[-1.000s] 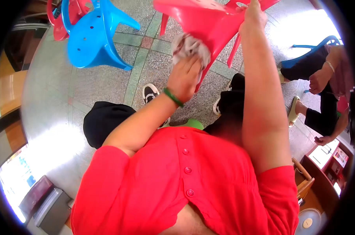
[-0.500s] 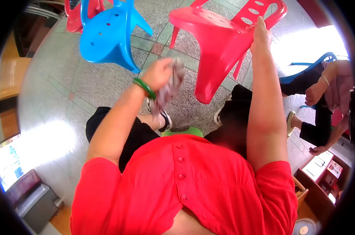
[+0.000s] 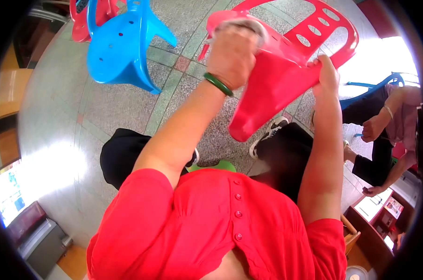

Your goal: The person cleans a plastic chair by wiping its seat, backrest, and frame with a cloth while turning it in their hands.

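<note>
A red plastic chair (image 3: 272,88) with oval holes in its backrest is in front of me, tilted. My left hand (image 3: 232,58), with a green bangle at the wrist, is closed on a greyish cloth (image 3: 258,27) and presses it on the chair's seat. Most of the cloth is covered by the hand. On the chair's right side, my right hand (image 3: 327,74) grips the edge near the armrest; its fingers are partly hidden.
A blue plastic chair (image 3: 115,49) stands at upper left, with another red chair (image 3: 80,23) behind it. Beneath me shows a green stool (image 3: 225,165). At right another person (image 3: 400,112) sits on a blue chair. A grey box-shaped object (image 3: 45,247) is at lower left.
My left hand has moved up and right with the cloth, from above the floor onto the red chair's seat. The chair has shifted and turned slightly, my right hand still on it.
</note>
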Demonstrator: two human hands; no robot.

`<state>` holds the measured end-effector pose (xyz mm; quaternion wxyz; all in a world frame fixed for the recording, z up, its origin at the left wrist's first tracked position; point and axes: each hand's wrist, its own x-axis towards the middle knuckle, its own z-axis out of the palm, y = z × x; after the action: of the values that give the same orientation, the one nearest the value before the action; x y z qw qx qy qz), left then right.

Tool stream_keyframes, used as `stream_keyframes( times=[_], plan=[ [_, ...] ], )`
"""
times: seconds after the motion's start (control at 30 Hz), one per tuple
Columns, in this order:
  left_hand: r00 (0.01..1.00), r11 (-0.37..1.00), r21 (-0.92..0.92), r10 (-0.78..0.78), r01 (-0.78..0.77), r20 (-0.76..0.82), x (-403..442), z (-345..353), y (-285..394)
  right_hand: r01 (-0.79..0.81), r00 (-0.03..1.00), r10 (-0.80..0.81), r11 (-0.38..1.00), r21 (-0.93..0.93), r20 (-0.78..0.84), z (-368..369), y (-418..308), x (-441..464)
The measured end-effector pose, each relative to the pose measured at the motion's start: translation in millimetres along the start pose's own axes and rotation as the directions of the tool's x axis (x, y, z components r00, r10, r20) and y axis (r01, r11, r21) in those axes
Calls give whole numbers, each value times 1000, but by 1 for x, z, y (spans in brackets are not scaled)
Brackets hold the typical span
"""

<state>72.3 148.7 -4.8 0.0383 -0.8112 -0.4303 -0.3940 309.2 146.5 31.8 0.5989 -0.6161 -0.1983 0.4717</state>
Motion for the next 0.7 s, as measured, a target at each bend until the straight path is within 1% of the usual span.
stream_keyframes(
  times=[0.03,0.07,0.1,0.13,0.17,0.2,0.23,0.27,0.33,0.37,0.4,0.47,0.5,0.53,0.57,0.6,0.67,0.7],
  plan=[
    [979,994,-93,-79,62,-189,-1,11,-22,-51,999,49,996,67,23,-17,3,12],
    [965,958,-152,-255,245,-52,3,11,-40,-55,997,49,994,93,64,-29,3,16],
    [905,885,-188,-415,425,93,7,12,-57,-60,996,55,996,66,66,-32,1,12],
    [905,883,-197,-416,426,92,8,15,-69,-62,996,59,997,38,68,-33,-1,10],
    [936,898,-264,-345,351,70,8,19,-80,-57,996,55,998,33,64,-33,0,12],
    [961,906,-324,-275,274,43,11,24,-90,-19,997,17,999,31,77,-33,4,15],
    [942,892,-302,-319,335,103,15,32,-99,14,996,-16,1000,26,90,-33,8,14],
    [940,888,-306,-327,342,102,18,39,-107,14,996,-15,1000,16,91,-35,8,13],
    [807,780,-214,-551,588,211,27,51,-119,-70,983,52,992,101,175,-44,-2,12],
    [695,706,-104,-643,700,322,27,54,-124,-79,986,64,993,90,155,-50,-2,15],
    [699,707,-111,-642,699,316,27,44,-121,-70,986,56,994,88,158,-51,-5,15],
    [495,544,-115,-630,831,598,19,15,-105,-84,971,55,989,118,232,-54,-3,10],
    [442,362,-255,-696,897,566,-4,26,-107,-53,961,22,993,105,274,-55,0,11],
    [345,141,-359,-716,923,607,-20,23,-105,-63,962,30,991,114,270,-54,3,9],
    [245,-89,-442,-728,893,641,-37,19,-102,-12,948,-9,998,63,320,-48,4,6],
    [145,-333,-463,-663,822,735,-46,0,-91,48,926,-50,999,15,373,-42,3,3],
    [74,-513,-406,-550,756,832,-70,-27,-82,101,893,-66,993,-56,445,-29,2,-8],
    [40,-540,-409,-568,736,822,-82,-33,-81,128,884,-61,985,-115,463,-25,2,-11]
  ],
)
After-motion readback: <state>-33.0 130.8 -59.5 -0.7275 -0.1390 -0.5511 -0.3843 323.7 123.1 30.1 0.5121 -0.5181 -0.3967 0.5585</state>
